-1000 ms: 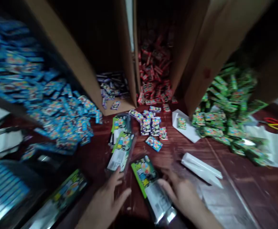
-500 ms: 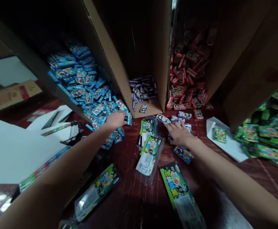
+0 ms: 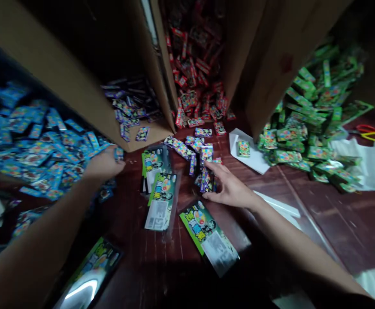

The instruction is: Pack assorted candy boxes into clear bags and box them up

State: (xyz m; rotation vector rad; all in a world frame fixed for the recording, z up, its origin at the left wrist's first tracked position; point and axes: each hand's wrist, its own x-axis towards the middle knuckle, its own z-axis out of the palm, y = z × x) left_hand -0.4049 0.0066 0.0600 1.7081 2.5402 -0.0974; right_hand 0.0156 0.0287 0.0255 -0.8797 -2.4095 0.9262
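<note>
At the edge of a heap of small blue candy packets [image 3: 42, 146], my left hand [image 3: 104, 163] is curled, its fingers partly hidden. A blue packet [image 3: 119, 153] shows between its fingers and thumb. My right hand [image 3: 231, 186] has thumb and fingers closed around several small purple candy packets [image 3: 206, 179] just over the table. More purple packets [image 3: 182, 148] lie loose beyond it. Between my hands, green printed bags [image 3: 160, 195] overlap in a pile. Another green bag [image 3: 208, 236] lies nearer me, below my right hand.
Cardboard boxes on their sides hold purple packets [image 3: 131, 105] and red packets [image 3: 197, 90], split by a cardboard wall [image 3: 158, 64]. Green packets [image 3: 306, 128] heap at right, near scissors [image 3: 369, 132]. A white paper sheet [image 3: 256, 159] bears one green packet. A glossy bag [image 3: 91, 274] lies front left.
The view has swung right, so the boxes and bags sit further left. My right hand has gone from lying spread over purple packets to gripping several. My left hand stays by the blue heap.
</note>
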